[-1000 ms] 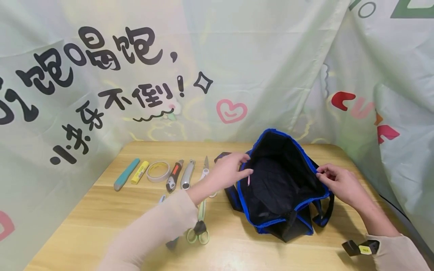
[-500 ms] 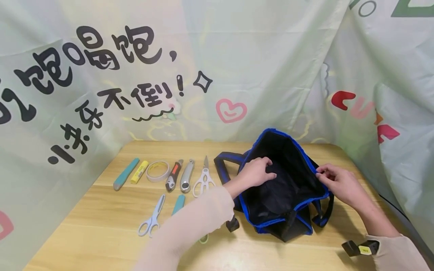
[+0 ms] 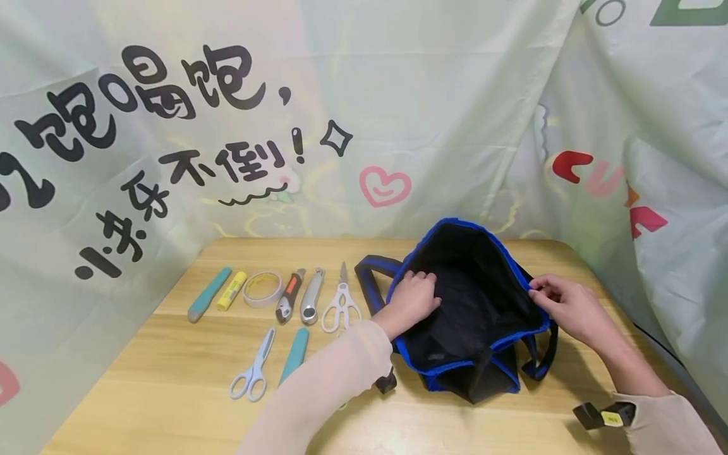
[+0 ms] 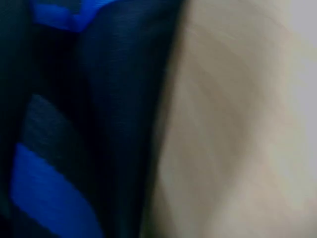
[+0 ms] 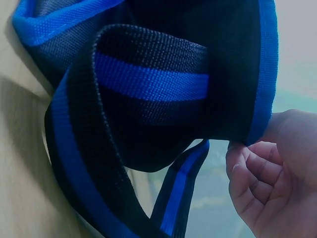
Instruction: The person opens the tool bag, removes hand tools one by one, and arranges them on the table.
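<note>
A black tote bag point(image 3: 466, 284) with blue trim stands with its mouth wide on the right side of the table; the inside looks dark. My left hand point(image 3: 412, 296) reaches over the left rim into the mouth, its fingers loosely bent near the inner left wall and nothing visible in them. In the left wrist view only the bag's dark cloth point(image 4: 124, 124) and blue-striped strap point(image 4: 49, 188) show beside the table. My right hand point(image 3: 571, 309) pinches the right rim between thumb and fingers, as the right wrist view also shows at the blue edging point(image 5: 265, 74).
Left of the bag lie a teal tool point(image 3: 209, 294), glue stick point(image 3: 231, 291), tape roll point(image 3: 247, 298), two utility knives point(image 3: 291, 296) and white scissors point(image 3: 343, 300). Nearer are blue scissors point(image 3: 256, 370) and another teal tool point(image 3: 294, 354). Cloth hangings point(image 3: 455, 126) stand behind.
My left hand moved right from the left rim into the bag's mouth, then back left against the inner left side. The left rim has shifted outward. My right hand kept its grip.
</note>
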A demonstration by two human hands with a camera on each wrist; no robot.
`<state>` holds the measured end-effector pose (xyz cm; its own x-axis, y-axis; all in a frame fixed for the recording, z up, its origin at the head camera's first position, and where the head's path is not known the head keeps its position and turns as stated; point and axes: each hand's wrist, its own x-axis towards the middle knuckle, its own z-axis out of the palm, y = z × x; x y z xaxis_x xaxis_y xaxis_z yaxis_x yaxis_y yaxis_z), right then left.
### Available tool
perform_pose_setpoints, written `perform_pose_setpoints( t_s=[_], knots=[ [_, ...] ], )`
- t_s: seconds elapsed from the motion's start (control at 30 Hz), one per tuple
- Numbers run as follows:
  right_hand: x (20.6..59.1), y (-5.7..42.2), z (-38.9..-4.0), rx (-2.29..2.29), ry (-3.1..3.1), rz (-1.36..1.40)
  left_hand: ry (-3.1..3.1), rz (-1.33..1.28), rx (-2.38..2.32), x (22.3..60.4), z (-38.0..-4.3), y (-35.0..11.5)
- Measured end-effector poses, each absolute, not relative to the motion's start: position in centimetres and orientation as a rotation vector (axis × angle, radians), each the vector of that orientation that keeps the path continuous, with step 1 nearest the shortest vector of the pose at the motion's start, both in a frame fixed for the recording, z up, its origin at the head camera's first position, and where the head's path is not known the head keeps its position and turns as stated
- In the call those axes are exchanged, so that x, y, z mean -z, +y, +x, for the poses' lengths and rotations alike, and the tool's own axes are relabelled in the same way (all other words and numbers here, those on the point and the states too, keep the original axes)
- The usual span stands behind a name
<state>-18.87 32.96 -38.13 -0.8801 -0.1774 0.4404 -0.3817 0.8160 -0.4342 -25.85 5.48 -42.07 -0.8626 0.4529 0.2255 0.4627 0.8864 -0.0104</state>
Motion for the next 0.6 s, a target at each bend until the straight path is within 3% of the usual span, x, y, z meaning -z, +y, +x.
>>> perform_pose_setpoints(
  t_s=[0.2,0.6],
  knots=[
    [38.2,32.9,-18.8,-0.737,-2.604,0.427,-2.706,-0.667,-0.242,43.4,-25.5,4.9],
    [38.2,33.0,-18.7,-0.725,-2.616,0.433,-2.751,-0.55,-0.422,43.3,-25.6,4.8]
  ],
)
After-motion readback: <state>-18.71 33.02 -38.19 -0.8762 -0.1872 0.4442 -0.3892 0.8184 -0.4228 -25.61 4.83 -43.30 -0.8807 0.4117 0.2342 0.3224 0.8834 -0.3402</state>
